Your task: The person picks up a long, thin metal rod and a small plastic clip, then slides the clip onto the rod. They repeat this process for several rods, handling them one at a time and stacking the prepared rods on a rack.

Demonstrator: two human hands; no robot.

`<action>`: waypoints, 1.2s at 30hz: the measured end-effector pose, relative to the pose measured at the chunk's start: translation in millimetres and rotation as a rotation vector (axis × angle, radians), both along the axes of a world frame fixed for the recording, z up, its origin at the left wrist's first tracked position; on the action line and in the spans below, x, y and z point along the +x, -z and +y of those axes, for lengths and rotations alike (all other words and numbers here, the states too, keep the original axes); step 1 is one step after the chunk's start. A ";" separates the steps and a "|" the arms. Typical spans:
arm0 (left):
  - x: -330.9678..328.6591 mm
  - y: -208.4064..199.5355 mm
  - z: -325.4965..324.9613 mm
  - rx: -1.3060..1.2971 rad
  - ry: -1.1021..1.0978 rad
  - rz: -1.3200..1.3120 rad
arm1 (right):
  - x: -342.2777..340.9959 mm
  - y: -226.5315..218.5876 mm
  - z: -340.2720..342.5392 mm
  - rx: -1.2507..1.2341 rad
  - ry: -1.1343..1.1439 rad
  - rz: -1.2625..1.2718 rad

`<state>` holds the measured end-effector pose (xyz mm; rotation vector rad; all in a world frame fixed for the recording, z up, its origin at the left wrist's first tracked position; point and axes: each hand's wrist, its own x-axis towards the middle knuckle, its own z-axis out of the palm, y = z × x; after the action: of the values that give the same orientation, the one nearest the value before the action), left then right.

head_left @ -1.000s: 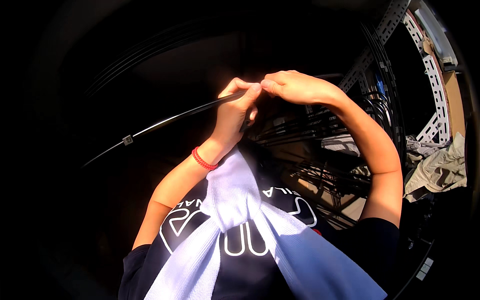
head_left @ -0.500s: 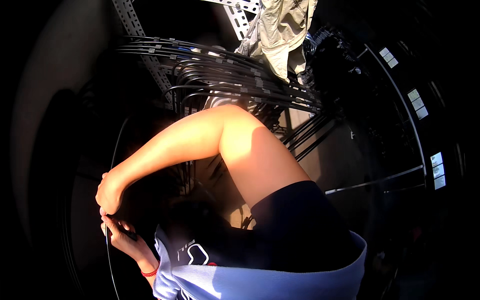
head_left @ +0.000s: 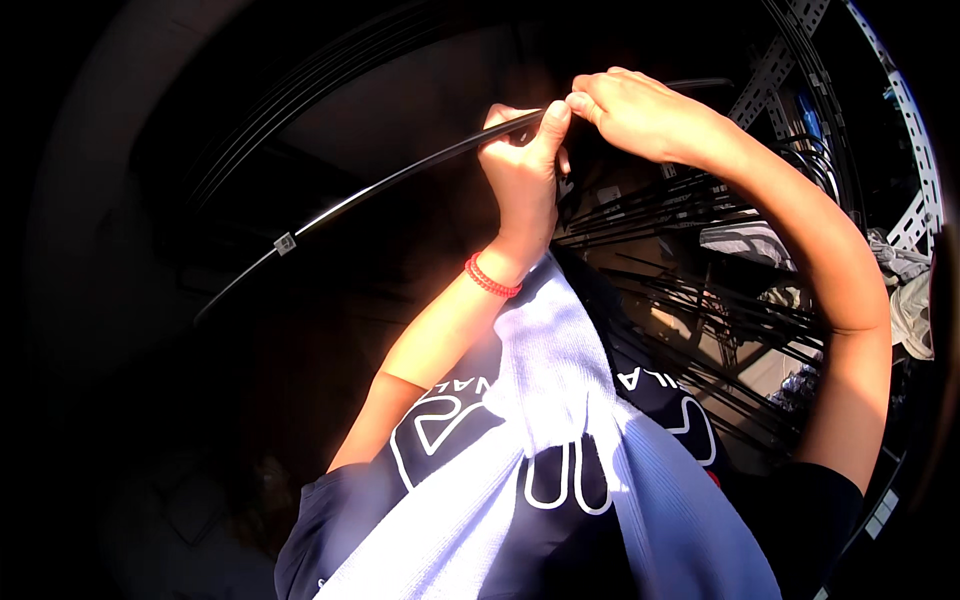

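A long thin black cable [head_left: 420, 163] runs in a curve from the lower left up to both of my hands. A small pale tag [head_left: 285, 243] sits on it left of the hands. My left hand [head_left: 524, 168], with a red bracelet [head_left: 490, 275] at its wrist, is closed round the cable, thumb up. Just right of it, nearly touching, my right hand [head_left: 640, 112] is also closed, fingertips pinched at the cable. The cable shows again beyond the right knuckles; what lies under those fingers is hidden.
Bundles of black cables [head_left: 715, 300] fan out at the right below my right arm. Perforated metal struts [head_left: 915, 130] stand at the far right, with pale cloth [head_left: 911, 315] beside them. More dark cables [head_left: 300, 85] curve along the upper left. A light blue towel [head_left: 555, 370] hangs over my chest.
My view has swung left, so the hands now appear at upper centre instead of the left edge. The cable's tagged length has come into view. Both hands remain closed and close together.
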<state>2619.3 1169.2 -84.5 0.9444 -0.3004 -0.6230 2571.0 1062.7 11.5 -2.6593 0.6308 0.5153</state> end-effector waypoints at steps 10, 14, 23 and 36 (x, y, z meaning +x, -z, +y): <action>-13.1 9.3 -20.3 -0.055 -0.038 -0.033 | -15.7 27.7 -27.3 -0.160 -0.087 -0.116; -6.6 5.7 -15.5 -0.035 0.019 -0.063 | -11.4 12.5 -24.9 -0.074 -0.108 -0.060; -4.8 -10.4 30.4 0.000 0.132 0.014 | -77.8 15.2 -71.7 -0.095 -0.200 -0.307; -12.5 -22.6 115.9 -0.232 0.338 -0.436 | -137.5 -37.0 10.9 0.038 -0.223 -0.541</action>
<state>2606.8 1285.2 -61.8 0.8031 -0.9169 -0.6679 2433.5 1073.6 48.5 -2.6717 0.1622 -0.1447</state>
